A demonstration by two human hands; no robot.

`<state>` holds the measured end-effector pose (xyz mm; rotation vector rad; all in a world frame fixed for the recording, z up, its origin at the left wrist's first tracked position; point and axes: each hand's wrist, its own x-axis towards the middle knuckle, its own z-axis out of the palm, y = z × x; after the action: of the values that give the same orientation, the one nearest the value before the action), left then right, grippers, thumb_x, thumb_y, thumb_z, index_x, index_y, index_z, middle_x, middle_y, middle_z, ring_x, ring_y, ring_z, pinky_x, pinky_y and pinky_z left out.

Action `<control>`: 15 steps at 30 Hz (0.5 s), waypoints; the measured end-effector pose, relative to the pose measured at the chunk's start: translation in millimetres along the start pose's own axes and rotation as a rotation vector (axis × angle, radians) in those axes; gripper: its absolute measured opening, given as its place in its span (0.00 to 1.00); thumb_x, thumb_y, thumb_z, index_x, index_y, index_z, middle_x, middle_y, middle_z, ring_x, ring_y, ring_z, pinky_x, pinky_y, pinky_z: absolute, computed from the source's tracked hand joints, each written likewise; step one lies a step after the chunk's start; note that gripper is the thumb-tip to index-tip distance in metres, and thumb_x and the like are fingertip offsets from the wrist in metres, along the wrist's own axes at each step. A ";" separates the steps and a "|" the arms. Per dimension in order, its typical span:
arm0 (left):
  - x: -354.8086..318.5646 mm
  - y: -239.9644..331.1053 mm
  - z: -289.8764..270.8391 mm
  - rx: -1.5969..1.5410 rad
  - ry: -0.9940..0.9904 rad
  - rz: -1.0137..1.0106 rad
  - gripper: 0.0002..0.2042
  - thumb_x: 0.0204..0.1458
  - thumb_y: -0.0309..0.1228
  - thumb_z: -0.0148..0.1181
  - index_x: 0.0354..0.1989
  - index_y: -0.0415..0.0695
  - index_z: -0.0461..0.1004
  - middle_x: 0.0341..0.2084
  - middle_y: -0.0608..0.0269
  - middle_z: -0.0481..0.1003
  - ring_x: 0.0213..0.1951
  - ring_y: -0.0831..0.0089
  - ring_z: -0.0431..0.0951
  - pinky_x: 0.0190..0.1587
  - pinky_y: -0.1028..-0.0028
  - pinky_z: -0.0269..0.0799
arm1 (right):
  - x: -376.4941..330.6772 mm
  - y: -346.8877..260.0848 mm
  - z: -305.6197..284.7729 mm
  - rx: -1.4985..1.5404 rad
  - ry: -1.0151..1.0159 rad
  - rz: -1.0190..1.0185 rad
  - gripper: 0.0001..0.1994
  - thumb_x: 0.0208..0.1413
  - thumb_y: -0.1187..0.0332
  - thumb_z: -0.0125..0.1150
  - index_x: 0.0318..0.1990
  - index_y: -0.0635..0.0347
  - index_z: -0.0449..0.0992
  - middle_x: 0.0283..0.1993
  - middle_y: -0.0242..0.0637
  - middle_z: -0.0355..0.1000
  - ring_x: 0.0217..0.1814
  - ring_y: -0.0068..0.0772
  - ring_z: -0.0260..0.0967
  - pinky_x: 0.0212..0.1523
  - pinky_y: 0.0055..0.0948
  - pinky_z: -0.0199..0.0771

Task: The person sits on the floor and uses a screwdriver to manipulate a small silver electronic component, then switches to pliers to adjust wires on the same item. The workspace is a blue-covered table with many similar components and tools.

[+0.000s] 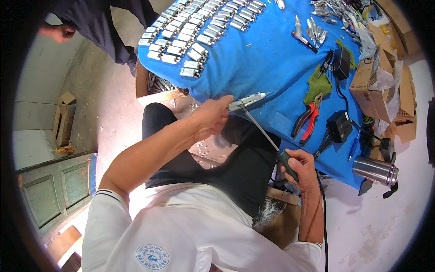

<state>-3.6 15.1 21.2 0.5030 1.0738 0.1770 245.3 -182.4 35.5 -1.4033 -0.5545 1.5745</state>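
My left hand [212, 117] grips a small silver metal part [247, 100] at the near edge of the blue-covered table [263, 59]. My right hand [301, 168] holds the dark handle of a long screwdriver [260, 129]. Its thin shaft runs up and to the left, and its tip meets the metal part. Both hands hover over my lap, in dark trousers.
Rows of several silver metal parts [190, 31] lie on the table's far left. Red-handled pliers [306, 120], a green cloth [318, 84], black adapters [339, 126] and loose tools lie to the right. Cardboard boxes [376, 86] and a steel flask [375, 170] sit further right. Another person [97, 22] stands at upper left.
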 end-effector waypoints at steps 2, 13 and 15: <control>0.2 -0.1 -0.1 -0.005 -0.006 0.006 0.24 0.57 0.50 0.48 0.13 0.56 0.49 0.09 0.77 0.47 0.10 0.83 0.42 0.14 0.79 0.37 | -0.9 -0.8 3.3 0.064 0.016 0.034 0.13 0.51 0.72 0.62 0.45 0.66 0.77 0.29 0.41 0.74 0.18 0.17 0.62 0.17 0.16 0.60; 1.3 -1.7 3.1 -0.040 0.025 -0.011 0.24 0.58 0.49 0.47 0.13 0.56 0.48 0.09 0.76 0.46 0.11 0.80 0.41 0.16 0.76 0.38 | -25.6 6.0 29.4 -0.909 0.244 -0.745 0.13 0.44 0.80 0.64 0.40 0.66 0.78 0.36 0.45 0.76 0.35 0.36 0.76 0.37 0.25 0.74; 1.6 -2.3 2.0 -0.043 0.007 -0.005 0.24 0.58 0.49 0.47 0.13 0.56 0.47 0.09 0.76 0.45 0.11 0.80 0.41 0.16 0.76 0.38 | -25.2 6.8 30.4 -0.910 0.228 -0.763 0.13 0.44 0.80 0.64 0.40 0.66 0.78 0.36 0.45 0.76 0.35 0.36 0.76 0.36 0.25 0.74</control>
<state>-1.4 13.1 19.6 0.4611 1.0762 0.1978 212.5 -199.8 50.6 -1.6650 -1.5624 0.5171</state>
